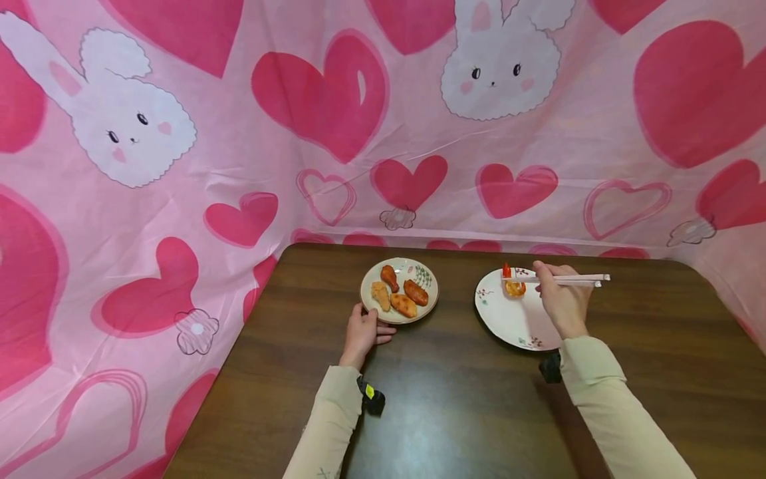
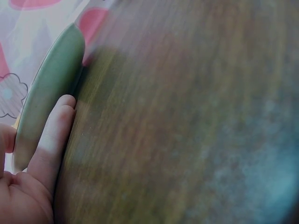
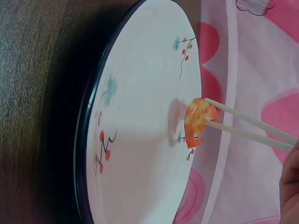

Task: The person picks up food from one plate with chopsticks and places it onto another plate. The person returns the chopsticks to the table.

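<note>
My right hand [image 1: 562,303] holds a pair of light chopsticks [image 1: 577,280] above the large white plate [image 1: 505,322] with a dark rim and floral sprigs. Between the chopstick tips is an orange shrimp [image 3: 198,121], close over the plate's far part, with a red tip showing in the head view. At the smaller cream plate [image 1: 402,263], my left hand [image 1: 361,336] grips the near rim, thumb on top and fingers beneath. On that plate lie a drumstick [image 1: 389,278] and several browned chicken pieces [image 1: 403,305]. The left wrist view shows the plate's greenish underside [image 2: 51,88] against the fingers.
Both plates are on a dark wooden table [image 1: 455,399], the cream one left of the white one. A pink curtain [image 1: 335,146] with hearts and rabbits stands behind the table and along its left side. A small black camera [image 1: 372,399] is strapped at the left wrist.
</note>
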{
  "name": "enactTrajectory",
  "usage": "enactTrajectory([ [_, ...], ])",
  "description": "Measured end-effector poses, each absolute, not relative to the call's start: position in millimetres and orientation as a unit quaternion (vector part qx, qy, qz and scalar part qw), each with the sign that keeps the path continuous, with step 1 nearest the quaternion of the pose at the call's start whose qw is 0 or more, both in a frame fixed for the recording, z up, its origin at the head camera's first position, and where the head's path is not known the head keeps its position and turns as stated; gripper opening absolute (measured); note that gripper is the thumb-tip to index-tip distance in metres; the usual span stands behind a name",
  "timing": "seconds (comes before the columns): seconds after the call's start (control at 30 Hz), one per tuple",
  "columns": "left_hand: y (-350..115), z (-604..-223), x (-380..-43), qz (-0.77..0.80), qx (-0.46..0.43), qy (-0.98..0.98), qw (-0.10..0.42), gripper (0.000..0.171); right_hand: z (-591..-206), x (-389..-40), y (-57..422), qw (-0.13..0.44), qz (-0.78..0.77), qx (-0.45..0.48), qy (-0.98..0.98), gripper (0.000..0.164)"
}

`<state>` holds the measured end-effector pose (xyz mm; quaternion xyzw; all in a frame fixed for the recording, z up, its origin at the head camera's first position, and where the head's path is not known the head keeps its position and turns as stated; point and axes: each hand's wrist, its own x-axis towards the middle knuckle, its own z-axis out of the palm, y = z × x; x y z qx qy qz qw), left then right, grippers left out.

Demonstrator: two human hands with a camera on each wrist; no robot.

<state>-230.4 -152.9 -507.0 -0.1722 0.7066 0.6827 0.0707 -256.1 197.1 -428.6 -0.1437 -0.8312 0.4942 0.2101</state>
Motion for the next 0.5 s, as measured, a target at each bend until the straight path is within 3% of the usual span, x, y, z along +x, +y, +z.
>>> enactTrajectory([
  [0.5, -153.3, -507.4, -229.3, 0.683, -0.168, 0.707, 0.069, 0.047, -434.5, -257.8, 193.8, 0.210, 0.474, -0.154, -0.841, 0.040],
])
